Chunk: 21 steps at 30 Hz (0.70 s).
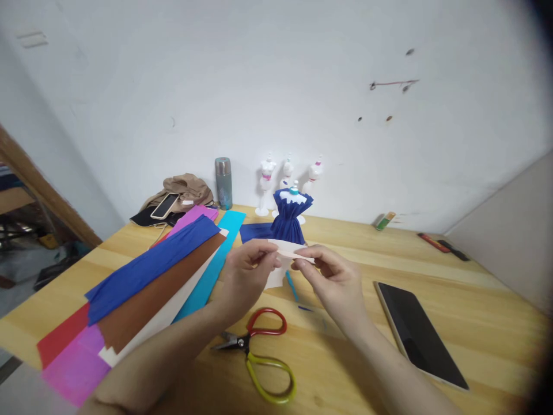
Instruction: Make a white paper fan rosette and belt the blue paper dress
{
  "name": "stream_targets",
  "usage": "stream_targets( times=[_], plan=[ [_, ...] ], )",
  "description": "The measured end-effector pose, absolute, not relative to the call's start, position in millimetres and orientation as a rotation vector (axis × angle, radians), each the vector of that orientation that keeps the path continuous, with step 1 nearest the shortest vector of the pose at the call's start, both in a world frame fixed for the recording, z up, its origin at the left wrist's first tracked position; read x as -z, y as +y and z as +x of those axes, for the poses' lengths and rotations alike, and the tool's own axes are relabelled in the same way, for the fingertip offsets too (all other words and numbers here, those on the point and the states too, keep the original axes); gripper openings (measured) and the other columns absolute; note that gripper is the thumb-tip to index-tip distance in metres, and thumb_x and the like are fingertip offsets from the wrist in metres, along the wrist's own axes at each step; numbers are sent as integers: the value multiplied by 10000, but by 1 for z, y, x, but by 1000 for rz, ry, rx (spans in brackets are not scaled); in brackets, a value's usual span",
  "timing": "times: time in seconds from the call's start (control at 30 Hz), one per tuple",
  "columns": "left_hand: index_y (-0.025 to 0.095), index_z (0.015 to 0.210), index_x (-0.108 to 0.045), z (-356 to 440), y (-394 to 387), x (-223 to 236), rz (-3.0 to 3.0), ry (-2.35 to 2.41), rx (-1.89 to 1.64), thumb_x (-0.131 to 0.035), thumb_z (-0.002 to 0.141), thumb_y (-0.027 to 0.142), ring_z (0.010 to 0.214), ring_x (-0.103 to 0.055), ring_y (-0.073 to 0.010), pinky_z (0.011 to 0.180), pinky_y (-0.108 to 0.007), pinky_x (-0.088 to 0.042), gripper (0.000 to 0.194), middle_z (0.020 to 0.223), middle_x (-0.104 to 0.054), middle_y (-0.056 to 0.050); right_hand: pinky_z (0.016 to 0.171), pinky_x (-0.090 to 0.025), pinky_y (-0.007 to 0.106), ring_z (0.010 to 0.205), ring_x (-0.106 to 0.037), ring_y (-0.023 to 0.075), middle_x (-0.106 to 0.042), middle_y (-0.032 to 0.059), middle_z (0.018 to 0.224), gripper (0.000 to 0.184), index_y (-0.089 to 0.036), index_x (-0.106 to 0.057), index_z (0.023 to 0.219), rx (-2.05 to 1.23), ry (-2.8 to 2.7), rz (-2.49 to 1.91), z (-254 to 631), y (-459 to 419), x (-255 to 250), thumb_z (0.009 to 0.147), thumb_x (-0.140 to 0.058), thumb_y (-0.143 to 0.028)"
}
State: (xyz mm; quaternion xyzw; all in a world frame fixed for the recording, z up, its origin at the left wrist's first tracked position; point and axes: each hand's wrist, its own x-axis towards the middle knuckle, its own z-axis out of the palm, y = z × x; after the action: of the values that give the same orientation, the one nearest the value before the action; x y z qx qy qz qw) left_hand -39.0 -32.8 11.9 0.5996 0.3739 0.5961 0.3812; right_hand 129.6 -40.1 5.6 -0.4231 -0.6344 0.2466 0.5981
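Note:
Between my two hands a small strip of white paper (286, 248) is stretched out above the table. My left hand (249, 271) pinches its left end between thumb and fingers. The right end is pinched by my right hand (330, 274). Another pale piece (275, 280) shows just below the strip; whether it joins the strip I cannot tell. Right behind my hands stands a small dress form in a pleated dark blue paper dress (288, 219). Scissors with one red and one yellow handle (254, 346) lie on the table below my hands, blades pointing left.
Coloured paper sheets (151, 276) are fanned out on the left. Behind them are a flask (223, 183), a brown cloth (188, 189) and a phone (165, 206). Several white dress forms (267, 173) stand by the wall. A tablet (419, 331) lies right, a glue stick (384, 221) farther back.

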Motion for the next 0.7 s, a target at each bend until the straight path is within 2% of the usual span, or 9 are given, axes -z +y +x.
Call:
stream_targets(
  times=[0.17,0.33,0.47,0.7],
  plan=[
    [172,881,-709,-39,-33,-14,1474,903,-1487,-677,829,207,643,-705,-121,644,-218,-563,71,693,-737,-1,665,-513,325,700,-668,189,-723,28,762,58,-224,-726,809,-505,-1465,-979,131,-41,-6,832,-681,-254],
    [183,991,-730,-40,-33,-21,1478,885,-1403,-726,758,169,606,-668,-109,619,-211,-536,233,621,-696,31,672,-491,314,694,-642,171,-711,9,746,69,-235,-722,792,-437,-1485,-937,131,-41,-9,832,-673,-207],
    [192,1070,-711,-40,-30,-20,1472,834,-1344,-756,733,170,637,-675,-107,632,-209,-539,341,667,-698,34,673,-477,305,704,-637,162,-707,0,757,74,-240,-721,803,-424,-1495,-919,131,-42,-10,833,-677,-188],
    [178,995,-672,-36,-32,-17,1365,768,-1278,-766,718,182,679,-703,-112,679,-227,-574,293,743,-732,11,660,-458,306,663,-628,151,-690,-13,723,87,-237,-702,777,-435,-1504,-942,128,-44,-10,843,-659,-200]
  ],
)
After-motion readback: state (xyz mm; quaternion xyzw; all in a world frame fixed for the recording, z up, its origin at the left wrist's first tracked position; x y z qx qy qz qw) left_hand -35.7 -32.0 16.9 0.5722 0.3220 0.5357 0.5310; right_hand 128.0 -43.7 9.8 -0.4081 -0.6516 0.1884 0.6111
